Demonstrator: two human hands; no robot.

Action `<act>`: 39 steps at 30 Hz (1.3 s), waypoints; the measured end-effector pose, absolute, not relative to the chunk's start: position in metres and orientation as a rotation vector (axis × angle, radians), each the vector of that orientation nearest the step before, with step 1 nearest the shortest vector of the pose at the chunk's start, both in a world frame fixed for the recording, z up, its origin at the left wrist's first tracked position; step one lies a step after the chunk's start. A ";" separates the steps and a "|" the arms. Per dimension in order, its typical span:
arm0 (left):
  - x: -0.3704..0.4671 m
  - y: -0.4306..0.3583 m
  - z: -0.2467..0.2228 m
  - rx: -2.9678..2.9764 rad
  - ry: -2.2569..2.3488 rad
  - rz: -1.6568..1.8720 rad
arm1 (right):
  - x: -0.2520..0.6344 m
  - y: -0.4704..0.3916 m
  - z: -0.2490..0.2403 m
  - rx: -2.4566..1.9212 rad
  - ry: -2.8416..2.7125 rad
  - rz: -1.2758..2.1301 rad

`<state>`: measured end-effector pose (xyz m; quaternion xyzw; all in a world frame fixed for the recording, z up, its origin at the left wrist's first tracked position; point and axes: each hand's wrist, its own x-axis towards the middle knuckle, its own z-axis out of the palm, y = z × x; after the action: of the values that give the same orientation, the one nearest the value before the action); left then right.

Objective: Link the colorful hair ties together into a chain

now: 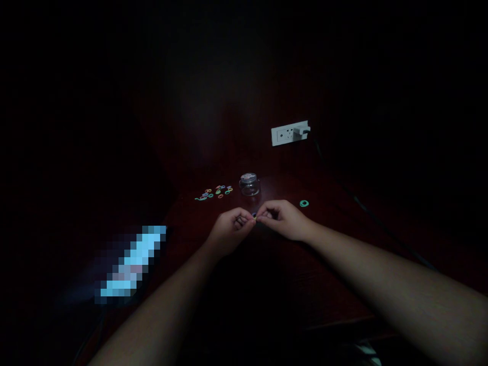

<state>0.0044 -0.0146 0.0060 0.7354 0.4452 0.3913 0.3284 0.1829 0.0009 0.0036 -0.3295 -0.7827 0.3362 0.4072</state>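
My left hand [233, 227] and my right hand [284, 217] meet at the fingertips over the dark red table. Pinched between them is a small ring-like band [254, 217], yellowish and purple, mostly covered by the fingers. Just beyond the hands stands a clear glass jar [250, 188] with its lid on. To the jar's left lies a loose group of small coloured rings [220, 191], in green, orange, yellow and purple. A green ring [304, 203] rests alone to the right, past my right hand.
A lit screen [133, 262], pixelated, is at the left near my left forearm. On the back wall is a white socket panel [282, 135] with a plug [302, 130] in it. A dark cable [392, 234] runs along the right side. Most of the surroundings are very dark.
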 end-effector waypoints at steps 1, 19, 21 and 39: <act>0.004 -0.014 0.006 1.924 1.162 1.022 | 0.183 0.001 0.003 -0.829 -1.978 0.855; 0.005 -0.018 0.008 1.940 1.160 1.012 | 0.183 0.001 0.001 -0.801 -1.990 0.949; 0.005 -0.018 0.009 1.955 1.168 1.017 | 0.183 0.001 0.001 -0.796 -1.993 0.950; 0.002 -0.016 0.010 1.993 1.170 1.074 | 0.183 -0.002 0.005 -0.776 -2.057 0.907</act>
<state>0.0023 -0.0160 0.0103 0.7479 0.4390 0.4031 0.2923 0.1829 -0.0017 0.0048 -0.3028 -0.8026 0.3539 0.3726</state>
